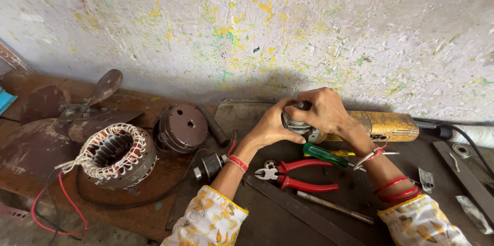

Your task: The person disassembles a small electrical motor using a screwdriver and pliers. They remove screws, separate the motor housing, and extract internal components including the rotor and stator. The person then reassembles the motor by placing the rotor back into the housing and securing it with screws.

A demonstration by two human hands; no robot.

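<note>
A yellow angle grinder (383, 125) lies on its side against the wall on a dark workbench (288, 220). Both my hands are on its grey metal head (297, 126). My right hand (321, 109) wraps over the top of the head. From the near side my left hand (270, 125) cups the head with its fingers curled around it. Below my hands lie red-handled pliers (296, 174) and a green-handled screwdriver (327, 154).
A wound motor stator (116, 153) with red and white leads sits at left, beside a brown motor end cover (181, 127) and rusty fan blades (77, 104). A small rotor (210, 166), a metal rod (334, 207), a bearing (461, 150) and flat bars lie around.
</note>
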